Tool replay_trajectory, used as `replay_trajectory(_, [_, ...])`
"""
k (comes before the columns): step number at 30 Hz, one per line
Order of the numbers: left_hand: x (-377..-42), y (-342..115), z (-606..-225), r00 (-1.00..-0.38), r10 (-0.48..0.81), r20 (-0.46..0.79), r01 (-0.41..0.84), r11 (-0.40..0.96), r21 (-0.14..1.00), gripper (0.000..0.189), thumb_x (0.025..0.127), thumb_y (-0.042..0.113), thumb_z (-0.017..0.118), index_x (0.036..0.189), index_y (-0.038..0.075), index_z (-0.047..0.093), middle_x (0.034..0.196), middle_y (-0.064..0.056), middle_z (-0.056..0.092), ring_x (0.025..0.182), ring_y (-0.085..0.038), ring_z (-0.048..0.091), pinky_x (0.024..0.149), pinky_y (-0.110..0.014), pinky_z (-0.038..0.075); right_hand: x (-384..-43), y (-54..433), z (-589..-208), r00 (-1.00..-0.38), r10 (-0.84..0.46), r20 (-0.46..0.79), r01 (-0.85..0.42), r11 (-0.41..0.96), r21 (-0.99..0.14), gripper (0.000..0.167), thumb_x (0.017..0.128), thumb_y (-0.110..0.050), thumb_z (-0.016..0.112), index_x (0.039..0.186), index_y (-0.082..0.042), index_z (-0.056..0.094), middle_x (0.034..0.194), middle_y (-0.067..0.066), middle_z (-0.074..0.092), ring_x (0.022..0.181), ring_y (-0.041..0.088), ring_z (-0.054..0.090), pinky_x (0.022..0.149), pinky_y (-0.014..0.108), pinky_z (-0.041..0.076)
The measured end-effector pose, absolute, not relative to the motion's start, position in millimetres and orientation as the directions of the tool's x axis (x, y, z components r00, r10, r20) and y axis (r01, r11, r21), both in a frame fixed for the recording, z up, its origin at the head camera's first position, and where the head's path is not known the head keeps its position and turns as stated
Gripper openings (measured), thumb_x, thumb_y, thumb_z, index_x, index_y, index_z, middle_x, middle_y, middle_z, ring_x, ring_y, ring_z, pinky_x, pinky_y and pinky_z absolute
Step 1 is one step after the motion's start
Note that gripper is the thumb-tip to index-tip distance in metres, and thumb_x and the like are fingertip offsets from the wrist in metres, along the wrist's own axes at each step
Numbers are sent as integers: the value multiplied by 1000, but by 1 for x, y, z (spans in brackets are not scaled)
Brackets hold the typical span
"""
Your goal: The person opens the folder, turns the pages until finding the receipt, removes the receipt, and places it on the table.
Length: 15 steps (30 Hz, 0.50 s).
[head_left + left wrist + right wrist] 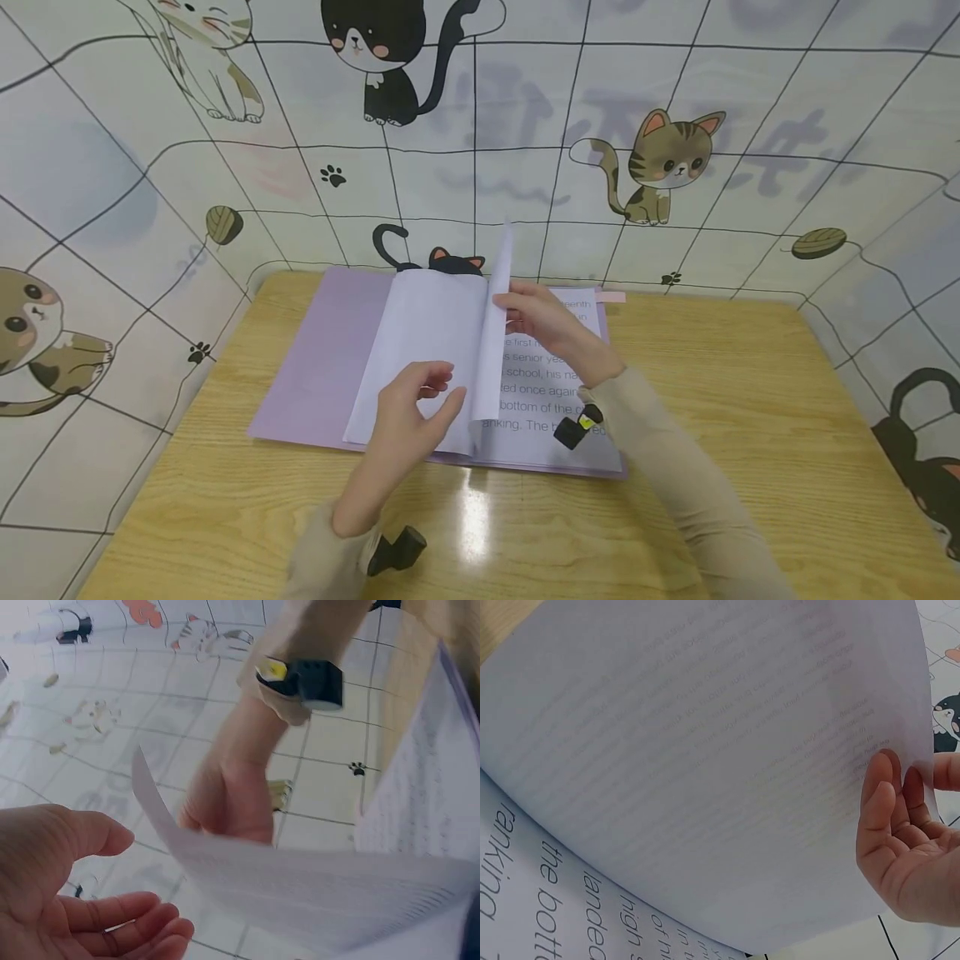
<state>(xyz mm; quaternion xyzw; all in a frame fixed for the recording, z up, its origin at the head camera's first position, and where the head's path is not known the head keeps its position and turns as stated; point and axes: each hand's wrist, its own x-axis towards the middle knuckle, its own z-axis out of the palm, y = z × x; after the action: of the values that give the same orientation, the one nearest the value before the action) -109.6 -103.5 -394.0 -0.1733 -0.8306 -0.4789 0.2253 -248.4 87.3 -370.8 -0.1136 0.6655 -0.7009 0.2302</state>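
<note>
A book or folder with a purple cover (315,358) lies spread on the table, with white pages inside. One page (497,333) stands nearly upright at the middle, curving up from the binding. My right hand (551,321) pinches that page near its free edge; in the right wrist view the fingers (877,814) lie along one face, with the thumb at the edge. My left hand (412,417) hovers over the blank-looking left page (427,333), thumb and fingers apart and holding nothing. Large printed text shows on the right page (540,417), partly covered by the right hand and wrist.
The wooden table (750,400) extends to both sides and in front. Behind it hangs a white grid-patterned cloth (525,183) with cartoon cats. A pink tab (611,297) sticks out from the book's upper right. Each wrist wears a small black camera (397,550).
</note>
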Motion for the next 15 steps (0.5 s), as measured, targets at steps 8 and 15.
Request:
replay_trajectory(8, [-110,-76,-368,-854,96,511,462,590,662,32,71,16,78,90,-1,58,81,-9,56,72,-20,53,64,-30,50,-248,78,-375,-878,-458,-140,161,-7,-987,37,93,-9,51,126,7,50,96,7,65,77,12,62,69,26,49])
replay_trajectory(15, [-108,-65,-363,-873,82,481,372,749,548,42,67,16,77,97,-2,55,94,-11,52,79,-24,51,54,-33,49,-248,73,-375,-883,-450,-135,141,19,-990,38,92,-9,50,127,6,50,90,0,64,76,12,60,67,25,48])
